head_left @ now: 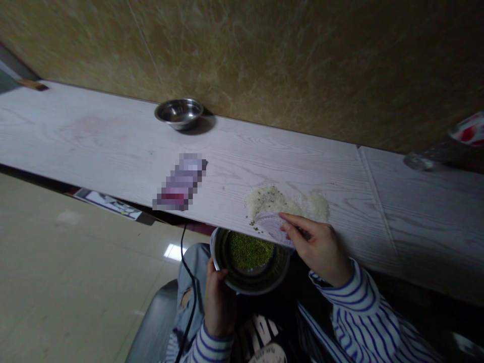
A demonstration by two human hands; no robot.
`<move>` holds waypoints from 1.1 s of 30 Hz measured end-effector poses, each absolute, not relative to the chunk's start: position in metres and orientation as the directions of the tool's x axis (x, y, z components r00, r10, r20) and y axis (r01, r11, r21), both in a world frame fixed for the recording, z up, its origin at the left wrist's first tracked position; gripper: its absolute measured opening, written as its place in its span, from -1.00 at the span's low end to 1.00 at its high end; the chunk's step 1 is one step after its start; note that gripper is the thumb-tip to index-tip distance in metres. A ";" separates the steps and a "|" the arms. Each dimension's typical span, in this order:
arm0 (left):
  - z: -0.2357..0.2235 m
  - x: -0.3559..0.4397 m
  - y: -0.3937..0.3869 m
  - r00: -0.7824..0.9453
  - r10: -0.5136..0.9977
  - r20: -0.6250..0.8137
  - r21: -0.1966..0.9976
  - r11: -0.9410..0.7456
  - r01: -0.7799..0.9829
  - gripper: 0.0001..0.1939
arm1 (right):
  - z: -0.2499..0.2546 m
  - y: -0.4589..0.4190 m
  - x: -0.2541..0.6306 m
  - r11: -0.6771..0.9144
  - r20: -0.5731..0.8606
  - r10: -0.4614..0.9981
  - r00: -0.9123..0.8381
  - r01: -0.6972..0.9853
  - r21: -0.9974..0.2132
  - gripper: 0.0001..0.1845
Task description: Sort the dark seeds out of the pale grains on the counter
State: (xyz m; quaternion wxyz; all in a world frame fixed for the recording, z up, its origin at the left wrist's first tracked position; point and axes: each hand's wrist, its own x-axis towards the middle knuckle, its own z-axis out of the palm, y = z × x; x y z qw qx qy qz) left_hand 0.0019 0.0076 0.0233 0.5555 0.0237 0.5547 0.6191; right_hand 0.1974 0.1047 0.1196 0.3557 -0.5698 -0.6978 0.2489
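Observation:
My left hand (219,297) grips the near left rim of a metal bowl (282,272), just below the table's front edge. Inside the bowl lie many small green beans (251,250) that look like mung beans. Between the thumb and fingers of my right hand (319,247) is a thin, pale, round disc (272,225), flat against the tabletop at its edge. Beyond the disc spreads a pile of white grains (280,203), apparently rice, with some green beans scattered among them. A few green beans rest beside the disc near the edge.
A small steel bowl (179,113) stands by the wall. A pixelated flat object (180,184) lies on the white wood-grain table (230,151). On the right, a clear bottle (431,154) lies on its side. A black cable (193,287) hangs past my knee.

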 end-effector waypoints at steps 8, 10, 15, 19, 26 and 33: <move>0.020 0.000 0.006 -0.385 0.719 -0.579 0.717 0.224 -0.660 -0.30 | 0.119 0.106 0.199 0.242 0.214 0.969 -0.120 0.615 -0.751 -0.63; 0.020 -0.001 0.006 -0.373 0.722 -0.583 0.713 0.233 -0.661 -0.30 | 0.118 0.106 0.199 0.245 0.214 0.969 -0.125 0.612 -0.752 -0.62; 0.021 -0.002 0.006 -0.372 0.722 -0.583 0.716 0.241 -0.655 -0.30 | 0.120 0.106 0.197 0.268 0.233 0.963 -0.138 0.608 -0.748 -0.61; 0.023 -0.001 0.006 -0.363 0.724 -0.587 0.714 0.250 -0.654 -0.34 | 0.125 0.105 0.200 0.284 0.250 0.957 -0.143 0.620 -0.731 -0.63; 0.024 0.001 0.008 -0.387 0.698 -0.603 0.705 0.239 -0.668 -0.33 | 0.124 0.105 0.202 0.327 0.269 0.945 -0.188 0.612 -0.720 -0.62; 0.025 0.001 0.008 -0.399 0.694 -0.599 0.700 0.212 -0.682 -0.33 | 0.126 0.109 0.202 0.327 0.252 0.945 -0.209 0.624 -0.709 -0.63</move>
